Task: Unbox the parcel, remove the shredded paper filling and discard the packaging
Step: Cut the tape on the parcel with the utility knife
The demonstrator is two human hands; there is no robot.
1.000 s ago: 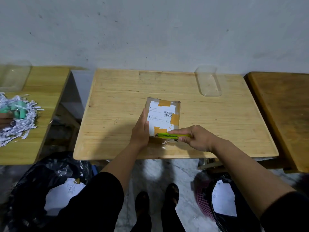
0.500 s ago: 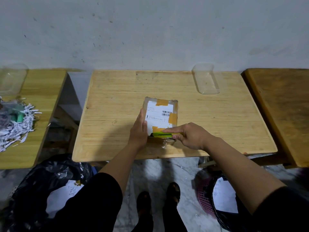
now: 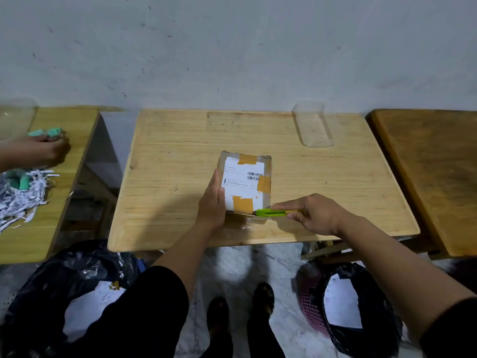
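Parcel (image 3: 246, 186) lay centre-frame on the worktop (image 3: 180, 151), left hand (image 3: 213, 202) flat against its side, fingers open; right hand (image 3: 313, 215) gripped a green cutter (image 3: 271, 213) at the lower edge. A slip could nick the bracing hand or the contents.

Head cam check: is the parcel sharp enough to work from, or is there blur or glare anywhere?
Head view: parcel and green cutter are sharp; another person's hand at far left is motion-blurred; table edges bow from the wide lens; no strong glare.

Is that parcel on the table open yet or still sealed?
Still shut: the parcel lies flat, tape patches intact, while the right hand holds a green cutter at its near edge.
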